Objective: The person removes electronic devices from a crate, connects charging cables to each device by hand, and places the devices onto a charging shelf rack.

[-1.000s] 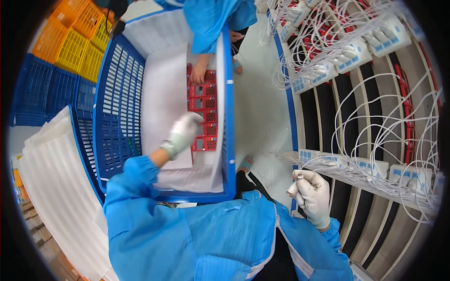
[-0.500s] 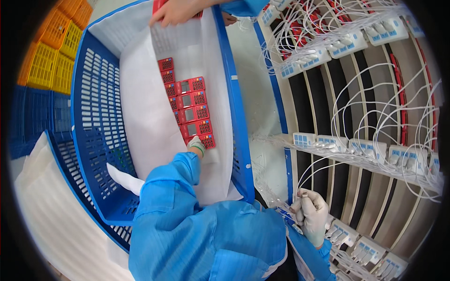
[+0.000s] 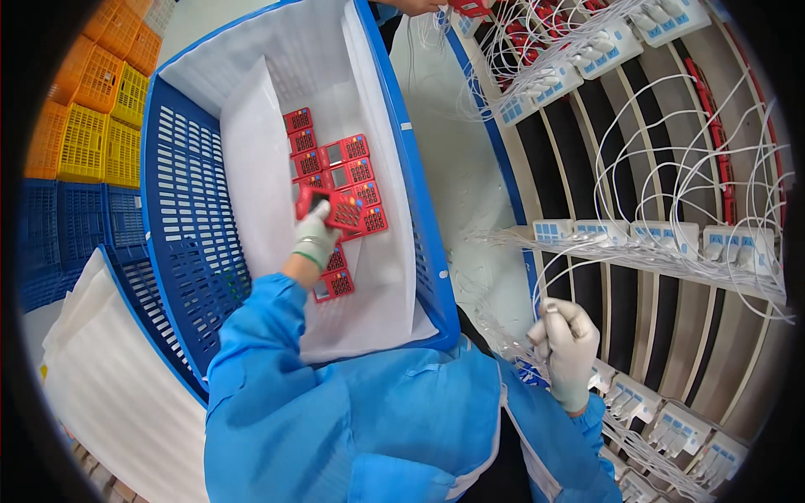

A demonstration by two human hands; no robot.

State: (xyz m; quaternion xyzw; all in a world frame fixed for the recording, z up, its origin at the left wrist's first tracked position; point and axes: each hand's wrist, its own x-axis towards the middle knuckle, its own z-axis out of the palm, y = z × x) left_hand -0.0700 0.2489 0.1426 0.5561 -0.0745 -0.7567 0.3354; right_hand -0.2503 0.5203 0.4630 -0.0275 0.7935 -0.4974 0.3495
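Note:
In a blue plastic crate (image 3: 425, 201) lined with white foam sheet (image 3: 251, 176), red keypad terminals (image 3: 354, 173) lie face up in two staggered columns. My left hand (image 3: 314, 239), in a white glove with bare skin at the wrist, is closed on a red card terminal (image 3: 345, 211). That terminal is tilted over the others and partly covers them. Right of the crate, my gloved right hand (image 3: 570, 344) pinches the small plug end of a white cable (image 3: 549, 308). My fingers hide part of the plug.
At right stands a rack with white power strips (image 3: 662, 237), tangled white cables (image 3: 646, 168) and black dividers (image 3: 583, 176). Another person's hand (image 3: 415, 5) is at the top beside a red terminal (image 3: 470, 7). Yellow crates (image 3: 82, 142) and foam sheets (image 3: 126, 360) are at left.
My left hand has moved up and left, raising a terminal. The other person's hand has left the crate toward the rack, and the foam sheet has dropped back left, uncovering more terminals.

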